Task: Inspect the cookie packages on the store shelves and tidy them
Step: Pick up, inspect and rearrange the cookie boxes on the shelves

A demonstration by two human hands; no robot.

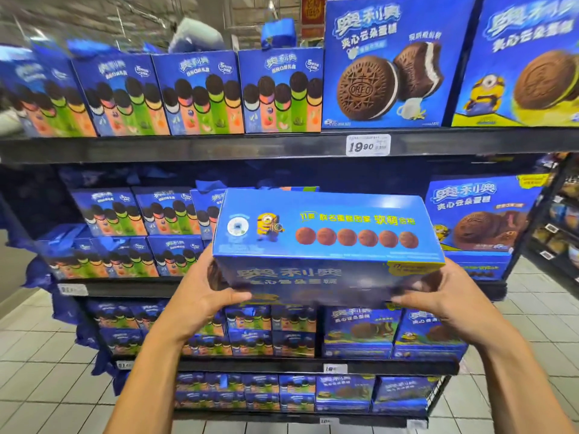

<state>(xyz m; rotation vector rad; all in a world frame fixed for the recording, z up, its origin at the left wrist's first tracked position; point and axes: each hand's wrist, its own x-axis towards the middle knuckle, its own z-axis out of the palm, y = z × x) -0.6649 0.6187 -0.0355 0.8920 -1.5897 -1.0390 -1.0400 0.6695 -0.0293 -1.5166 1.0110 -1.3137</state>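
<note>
**One box out of the shelf, held for checking**

On the left I see the rows of multi-flavour cookie boxes [200,92] on the top shelf and more of them on the shelf below; they stand upright, some a little turned.

My left hand [200,289] grips the left end of a large blue cookie box [329,233]. The thumb lies on the near face and the other fingers go behind the end, where I cannot see them. The box is in the air in front of the middle shelf [131,288], clear of it, tilted so that its top panel with the row of small cakes faces me.

My right hand [438,296] holds the right end in the same way, thumb on the near face, fingers curled around the corner.

Further right, a box of the same kind [479,214] stands on the middle shelf, and a price tag [368,145] sits on the edge of the top shelf.

I judge this is the inspection step. Next move, I think, needs both hands to turn the box upright with its front outward and slide it into the gap beside its neighbour, without pushing that one crooked.
</note>
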